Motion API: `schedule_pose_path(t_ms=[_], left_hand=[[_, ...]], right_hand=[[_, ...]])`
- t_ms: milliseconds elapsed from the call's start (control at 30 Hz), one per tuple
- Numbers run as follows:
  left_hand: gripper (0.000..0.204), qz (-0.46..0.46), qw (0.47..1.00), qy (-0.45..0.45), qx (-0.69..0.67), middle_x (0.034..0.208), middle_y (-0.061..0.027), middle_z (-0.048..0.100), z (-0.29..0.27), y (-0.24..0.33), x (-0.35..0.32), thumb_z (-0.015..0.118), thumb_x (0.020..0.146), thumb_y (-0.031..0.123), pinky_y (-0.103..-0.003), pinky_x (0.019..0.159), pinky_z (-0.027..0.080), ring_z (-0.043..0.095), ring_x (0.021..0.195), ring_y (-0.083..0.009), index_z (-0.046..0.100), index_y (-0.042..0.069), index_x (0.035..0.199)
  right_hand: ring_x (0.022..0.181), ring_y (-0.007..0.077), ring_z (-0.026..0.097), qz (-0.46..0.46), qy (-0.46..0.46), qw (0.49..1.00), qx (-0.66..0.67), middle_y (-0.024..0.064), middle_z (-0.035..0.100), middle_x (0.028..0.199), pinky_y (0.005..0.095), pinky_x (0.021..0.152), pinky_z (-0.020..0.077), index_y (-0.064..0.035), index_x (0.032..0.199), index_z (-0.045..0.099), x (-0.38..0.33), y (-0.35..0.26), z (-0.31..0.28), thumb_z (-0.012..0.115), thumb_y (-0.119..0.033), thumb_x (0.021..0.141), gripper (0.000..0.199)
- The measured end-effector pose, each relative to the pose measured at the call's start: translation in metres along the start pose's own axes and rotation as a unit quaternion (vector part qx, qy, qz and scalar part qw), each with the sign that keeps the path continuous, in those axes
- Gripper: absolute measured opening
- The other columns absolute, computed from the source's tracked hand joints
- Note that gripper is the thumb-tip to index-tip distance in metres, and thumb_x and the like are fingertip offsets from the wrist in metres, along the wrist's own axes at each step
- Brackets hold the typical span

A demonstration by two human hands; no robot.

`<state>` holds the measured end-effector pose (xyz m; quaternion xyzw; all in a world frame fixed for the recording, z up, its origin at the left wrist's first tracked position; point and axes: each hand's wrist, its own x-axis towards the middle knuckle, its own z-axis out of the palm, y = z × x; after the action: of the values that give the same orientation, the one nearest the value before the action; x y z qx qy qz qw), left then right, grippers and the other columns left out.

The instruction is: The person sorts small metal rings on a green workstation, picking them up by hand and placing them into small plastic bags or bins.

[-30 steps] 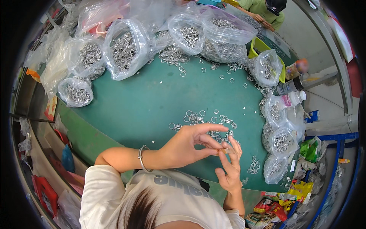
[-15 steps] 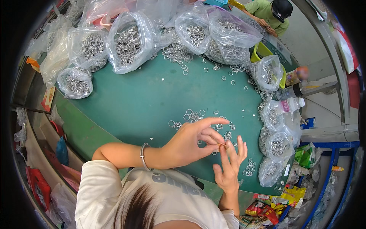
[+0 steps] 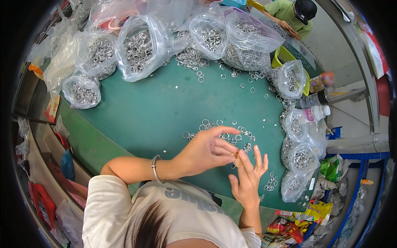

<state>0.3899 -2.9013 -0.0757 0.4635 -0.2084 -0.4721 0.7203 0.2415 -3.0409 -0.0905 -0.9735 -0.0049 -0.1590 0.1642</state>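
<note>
Over the near part of the green table, my left hand (image 3: 204, 149) reaches across to my right hand (image 3: 248, 177). The left thumb and a bent finger are pinched at a small brownish piece (image 3: 235, 155), while its index finger stretches out above. That piece sits against a fingertip of my right hand; its exact kind is too small to make out. My right hand has its fingers spread and its thumb apart. Just beyond both hands lies a loose scatter of silver metal rings (image 3: 211, 124), partly covered by my fingers. A small cluster of rings (image 3: 271, 182) rests right of my right hand.
Clear plastic bags of rings line the far edge, including a large bag (image 3: 140, 49) and a small one (image 3: 82, 93). More bags (image 3: 302, 157) and a plastic bottle (image 3: 316, 113) stand along the right edge. A person in green (image 3: 289, 18) works at the far right.
Both hands have shifted slightly left. The left fingers have moved a little, and the brownish piece between the hands shows more clearly.
</note>
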Motion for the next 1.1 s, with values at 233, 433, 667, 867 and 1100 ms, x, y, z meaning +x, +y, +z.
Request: schedule_pose_path(t_ms=[233,433,667,867,1100], left_hand=[[0.051,-0.023,0.999,-0.007,-0.036,0.099,-0.0124,0.065,-0.001,-0.005,0.0,0.07,0.077,0.001,-0.026,0.083,0.051,0.062,0.092,-0.0148,0.045,-0.003,0.122],[0.04,0.011,1.0,0.008,-0.002,0.095,-0.0098,0.065,0.002,-0.011,0.0,0.065,0.081,-0.003,-0.025,0.082,0.05,0.062,0.09,-0.0141,0.051,-0.004,0.117],[0.033,0.033,0.999,-0.012,0.008,0.092,-0.01,0.065,0.003,-0.013,-0.001,0.059,0.083,-0.005,-0.028,0.081,0.05,0.063,0.088,-0.0152,0.05,-0.004,0.115],[0.03,0.052,0.996,0.024,0.068,0.09,-0.01,0.065,0.009,-0.01,-0.008,0.057,0.084,-0.006,-0.029,0.08,0.05,0.064,0.086,-0.0154,0.048,-0.003,0.112],[0.03,0.029,0.991,0.028,0.127,0.085,-0.0099,0.065,0.007,-0.008,-0.009,0.059,0.083,-0.004,-0.027,0.076,0.052,0.065,0.081,-0.0147,0.048,-0.003,0.111]], right_hand=[[0.131,0.0392,0.028,0.005,-0.002,0.997,-0.083,-0.0048,0.041,0.138,0.0586,0.103,0.0093,-0.0067,0.116,0.06,-0.002,0.002,0.004,0.066,-0.026,0.073,0.048],[0.131,0.0436,0.026,-0.027,0.001,0.996,-0.086,0.0041,0.039,0.139,0.0586,0.104,0.0113,-0.0002,0.125,0.051,-0.004,0.001,0.005,0.054,-0.032,0.086,0.05],[0.132,0.04,0.027,0.011,0.037,0.996,0.078,0.0008,0.04,0.139,0.0593,0.103,0.0105,-0.0027,0.124,0.053,-0.004,-0.002,0.008,0.063,-0.031,0.077,0.055],[0.132,0.0366,0.029,0.015,0.035,0.999,-0.029,-0.0033,0.043,0.137,0.0583,0.104,0.007,-0.0083,0.121,0.058,-0.007,-0.004,0.007,0.06,-0.033,0.079,0.049],[0.131,0.0306,0.032,-0.006,0.003,0.987,-0.16,-0.0086,0.045,0.135,0.0575,0.105,0.0047,-0.0146,0.117,0.062,-0.005,-0.005,0.005,0.064,-0.031,0.076,0.044]])
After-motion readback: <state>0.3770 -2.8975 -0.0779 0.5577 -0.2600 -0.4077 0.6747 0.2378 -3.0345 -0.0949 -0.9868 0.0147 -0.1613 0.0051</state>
